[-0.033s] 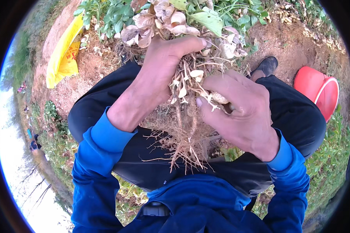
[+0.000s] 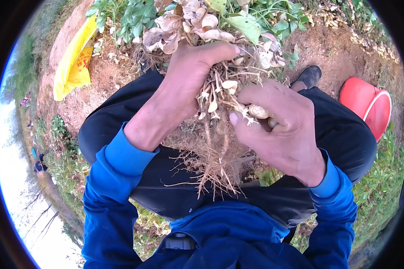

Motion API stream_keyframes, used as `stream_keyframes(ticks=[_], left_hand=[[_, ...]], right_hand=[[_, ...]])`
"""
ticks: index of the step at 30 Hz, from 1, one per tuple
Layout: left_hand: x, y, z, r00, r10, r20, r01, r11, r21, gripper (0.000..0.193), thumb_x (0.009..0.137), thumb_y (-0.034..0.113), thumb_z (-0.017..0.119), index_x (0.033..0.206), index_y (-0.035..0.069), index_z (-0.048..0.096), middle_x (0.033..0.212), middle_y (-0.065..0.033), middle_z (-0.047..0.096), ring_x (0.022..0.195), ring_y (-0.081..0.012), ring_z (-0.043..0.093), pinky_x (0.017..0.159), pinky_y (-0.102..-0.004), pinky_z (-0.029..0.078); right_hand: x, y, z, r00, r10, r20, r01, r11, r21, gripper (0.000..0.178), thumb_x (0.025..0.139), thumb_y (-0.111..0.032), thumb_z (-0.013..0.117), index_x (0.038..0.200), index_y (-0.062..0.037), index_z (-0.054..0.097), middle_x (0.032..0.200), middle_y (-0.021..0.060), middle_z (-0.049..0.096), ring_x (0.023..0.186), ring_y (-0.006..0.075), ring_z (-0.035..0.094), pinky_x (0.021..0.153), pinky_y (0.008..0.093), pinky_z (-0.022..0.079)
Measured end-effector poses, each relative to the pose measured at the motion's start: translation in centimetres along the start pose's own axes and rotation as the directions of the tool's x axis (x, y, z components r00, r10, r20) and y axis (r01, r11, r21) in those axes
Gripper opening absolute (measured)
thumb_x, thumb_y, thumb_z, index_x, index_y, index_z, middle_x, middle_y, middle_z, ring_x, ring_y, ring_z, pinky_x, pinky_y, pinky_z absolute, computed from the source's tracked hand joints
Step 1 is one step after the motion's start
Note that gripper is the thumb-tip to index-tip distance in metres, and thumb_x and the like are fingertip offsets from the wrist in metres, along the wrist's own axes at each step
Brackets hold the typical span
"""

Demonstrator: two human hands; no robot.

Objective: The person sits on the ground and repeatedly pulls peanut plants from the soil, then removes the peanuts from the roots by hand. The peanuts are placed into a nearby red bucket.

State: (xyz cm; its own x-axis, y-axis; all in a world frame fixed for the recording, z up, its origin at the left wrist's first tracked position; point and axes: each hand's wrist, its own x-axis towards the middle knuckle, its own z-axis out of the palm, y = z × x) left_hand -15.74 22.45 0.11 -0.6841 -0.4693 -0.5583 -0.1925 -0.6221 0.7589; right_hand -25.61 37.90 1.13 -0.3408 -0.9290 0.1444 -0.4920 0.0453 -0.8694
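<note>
Picking pods off an uprooted peanut plant [image 2: 215, 134], mid-job by the look of it. Several pale pods [image 2: 229, 84] hang on the roots between the hands, so stripping is not finished. How many are already off I can't tell; no pile of picked pods shows near the hands.

Left hand [image 2: 184, 89]: clenched around the plant's stem bunch just above the root ball, thumb wrapped across the front. It carries the whole plant, leaves [image 2: 238, 22] beyond the hand, roots hanging toward the lap.

Right hand [image 2: 274, 125]: closed in a pinch, thumb and fingers gripping one pod [image 2: 258, 110] at the right side of the root mass, touching the roots. Whether that pod is detached, I can't tell. Other fingers curled in; may hide more pods, not visible.

Plant sits between both hands, over the knees, roots [image 2: 211, 175] trailing below the hands.

Around: red bucket [image 2: 368, 107] well to the right of the right hand, inside not visible. Yellow bag [image 2: 74, 58] well left of the left hand, on bare soil. More uprooted plants on the ground beyond the hands.
</note>
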Motion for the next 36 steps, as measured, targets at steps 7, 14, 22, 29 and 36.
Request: stream_keyframes(ticks=[7,14,22,29,36], left_hand=[[0.0,0.3,0.0,0.998,-0.044,-0.041,0.049,0.99,0.131,0.024,0.086,0.014,0.07,0.104,-0.002,0.069,0.087,-0.0045,0.07,0.077,-0.0109,0.067,0.063,-0.025,0.055],[0.5,1.9,-2.6,0.972,0.234,0.004,-0.231,0.958,0.17,0.012,0.09,0.011,0.063,0.09,0.002,0.07,0.082,-0.0038,0.069,0.068,-0.0103,0.067,0.059,-0.025,0.057],[0.5,0.9,-3.1,0.981,0.065,0.184,-0.027,0.979,-0.2,0.024,0.095,0.025,0.06,0.109,0.006,0.064,0.099,-0.0088,0.067,0.074,-0.0176,0.068,0.067,-0.029,0.058],[0.5,0.6,-2.0,0.968,-0.011,0.252,0.114,0.911,-0.397,0.031,0.093,0.026,0.061,0.106,-0.002,0.062,0.091,-0.0178,0.068,0.069,-0.0217,0.066,0.059,-0.0321,0.058],[1.3,0.2,-2.8,0.918,-0.014,0.395,0.174,0.911,-0.373,0.027,0.098,0.023,0.057,0.113,0.001,0.061,0.095,-0.0156,0.069,0.078,-0.0197,0.069,0.066,-0.0312,0.061]], right_hand=[[0.9,-0.8,-1.4,0.875,0.375,0.307,-0.417,0.905,0.082,0.017,0.089,-0.017,0.064,0.084,-0.001,0.061,0.062,-0.0006,0.047,0.06,0.0055,0.04,0.053,0.0245,0.032],[-0.3,-0.3,-3.1,0.722,0.454,0.522,-0.659,0.681,0.319,0.025,0.093,-0.018,0.059,0.075,-0.0004,0.058,0.059,-0.0037,0.047,0.055,0.0038,0.04,0.049,0.0263,0.032],[0.1,-0.6,-1.2,0.751,0.537,0.385,-0.617,0.364,0.697,0.014,0.096,-0.011,0.056,0.094,0.0018,0.061,0.074,0.0038,0.063,0.055,0.0063,0.053,0.047,0.0215,0.039],[-0.2,0.6,0.6,0.726,0.582,0.365,-0.593,0.261,0.762,0.024,0.1,-0.019,0.055,0.11,0.0019,0.061,0.09,0.0069,0.067,0.061,0.0071,0.057,0.051,0.0214,0.04],[-0.1,0.1,0.7,0.766,0.523,0.374,-0.582,0.314,0.75,0.032,0.095,-0.034,0.066,0.103,-0.0032,0.063,0.079,0.0025,0.064,0.062,0.0057,0.057,0.049,0.0212,0.038]])
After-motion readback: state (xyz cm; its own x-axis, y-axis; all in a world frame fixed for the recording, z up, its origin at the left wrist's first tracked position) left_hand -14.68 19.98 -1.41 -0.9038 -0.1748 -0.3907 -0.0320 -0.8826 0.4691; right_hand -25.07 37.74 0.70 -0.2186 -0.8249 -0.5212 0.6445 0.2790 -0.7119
